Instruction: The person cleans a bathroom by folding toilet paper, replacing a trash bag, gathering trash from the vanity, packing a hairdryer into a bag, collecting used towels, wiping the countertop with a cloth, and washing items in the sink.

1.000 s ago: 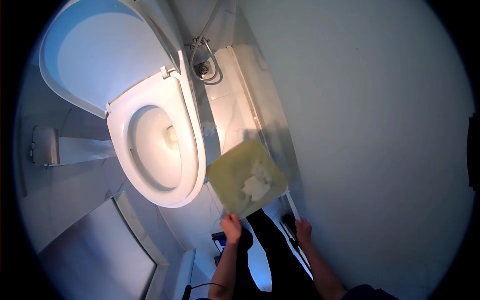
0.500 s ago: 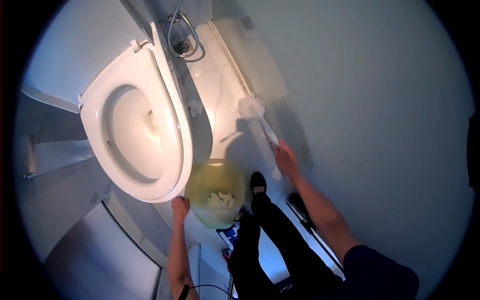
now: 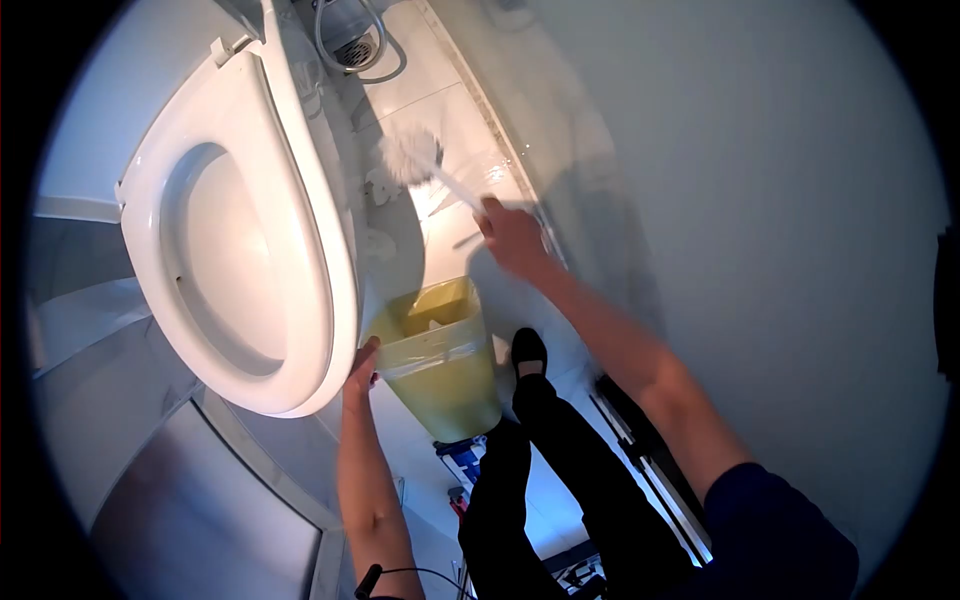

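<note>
A white toilet brush point(image 3: 412, 158) is in my right hand point(image 3: 515, 238), its bristly head blurred above the tiled floor and crumpled white paper point(image 3: 382, 187). My left hand point(image 3: 364, 366) is closed at the left rim of a yellow-green bin point(image 3: 440, 385), gripping its edge beside the toilet. The bin leans, with its mouth facing up the view, and a little white paper shows inside. To the left stands the white toilet point(image 3: 318, 330) with its seat ring down and lid raised.
A floor drain point(image 3: 355, 52) and a looped metal hose point(image 3: 322, 40) lie at the top. A wall point(image 3: 760, 250) fills the right side. My shoe point(image 3: 528, 346) stands below the bin's right side. A blue and white object point(image 3: 460, 456) is behind the bin.
My right hand has moved the brush left from the wall's foot to over the floor by the toilet. The bin has tipped, now showing its side. The view has shifted slightly.
</note>
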`<state>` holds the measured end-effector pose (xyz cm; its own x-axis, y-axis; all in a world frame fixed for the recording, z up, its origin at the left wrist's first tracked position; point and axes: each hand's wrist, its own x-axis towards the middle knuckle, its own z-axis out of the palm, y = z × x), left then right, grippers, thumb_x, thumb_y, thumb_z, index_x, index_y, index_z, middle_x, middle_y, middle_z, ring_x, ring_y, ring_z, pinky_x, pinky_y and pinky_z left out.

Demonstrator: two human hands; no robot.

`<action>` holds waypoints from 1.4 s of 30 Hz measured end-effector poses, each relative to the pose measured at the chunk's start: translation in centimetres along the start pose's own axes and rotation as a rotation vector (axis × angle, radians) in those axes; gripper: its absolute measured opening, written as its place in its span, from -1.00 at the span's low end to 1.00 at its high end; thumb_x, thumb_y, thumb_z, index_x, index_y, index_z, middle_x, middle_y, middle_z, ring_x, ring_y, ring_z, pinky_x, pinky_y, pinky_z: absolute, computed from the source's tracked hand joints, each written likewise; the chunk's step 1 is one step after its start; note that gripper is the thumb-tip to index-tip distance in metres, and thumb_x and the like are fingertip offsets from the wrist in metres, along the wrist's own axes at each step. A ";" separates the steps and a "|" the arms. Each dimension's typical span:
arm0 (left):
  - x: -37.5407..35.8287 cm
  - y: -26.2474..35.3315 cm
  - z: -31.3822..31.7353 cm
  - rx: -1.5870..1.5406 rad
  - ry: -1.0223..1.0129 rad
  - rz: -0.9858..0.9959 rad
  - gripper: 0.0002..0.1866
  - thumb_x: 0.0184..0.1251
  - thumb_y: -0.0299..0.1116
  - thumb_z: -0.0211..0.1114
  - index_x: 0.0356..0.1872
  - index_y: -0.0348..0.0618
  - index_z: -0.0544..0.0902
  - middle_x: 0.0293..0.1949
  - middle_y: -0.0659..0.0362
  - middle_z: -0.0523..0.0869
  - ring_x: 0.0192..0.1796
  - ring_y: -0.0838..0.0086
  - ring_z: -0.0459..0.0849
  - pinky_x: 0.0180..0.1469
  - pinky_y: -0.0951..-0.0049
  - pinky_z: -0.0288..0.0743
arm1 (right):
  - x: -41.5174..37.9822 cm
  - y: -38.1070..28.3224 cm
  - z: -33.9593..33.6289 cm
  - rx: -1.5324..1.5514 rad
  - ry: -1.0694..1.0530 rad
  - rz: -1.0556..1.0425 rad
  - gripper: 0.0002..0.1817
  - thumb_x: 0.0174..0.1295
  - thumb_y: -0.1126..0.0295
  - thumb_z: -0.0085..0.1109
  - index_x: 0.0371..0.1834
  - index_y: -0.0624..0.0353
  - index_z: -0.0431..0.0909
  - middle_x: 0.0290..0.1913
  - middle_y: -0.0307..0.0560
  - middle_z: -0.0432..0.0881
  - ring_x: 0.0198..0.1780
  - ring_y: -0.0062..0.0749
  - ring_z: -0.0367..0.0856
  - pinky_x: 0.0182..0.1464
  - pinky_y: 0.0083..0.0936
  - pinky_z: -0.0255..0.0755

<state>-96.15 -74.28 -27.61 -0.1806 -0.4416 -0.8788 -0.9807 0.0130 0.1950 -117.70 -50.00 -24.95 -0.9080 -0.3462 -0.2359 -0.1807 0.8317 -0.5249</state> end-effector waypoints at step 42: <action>-21.9 -33.5 7.7 -1.199 0.764 -0.254 -0.80 0.06 -0.53 0.15 -0.28 -0.43 0.56 -0.48 -0.01 0.64 -0.54 0.34 0.62 -0.61 0.30 0.46 | -23.7 -31.2 4.8 -0.339 -0.539 -0.511 -0.62 0.13 0.35 0.01 0.06 0.06 0.35 -0.51 0.15 0.58 -0.43 0.08 0.60 -0.35 -0.03 0.45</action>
<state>-59.88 -58.16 -18.28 0.4455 -0.6857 -0.5756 -0.2587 -0.7141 0.6505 -88.76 -69.84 -6.96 -0.3919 -0.8077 -0.4405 -0.7065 0.5709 -0.4183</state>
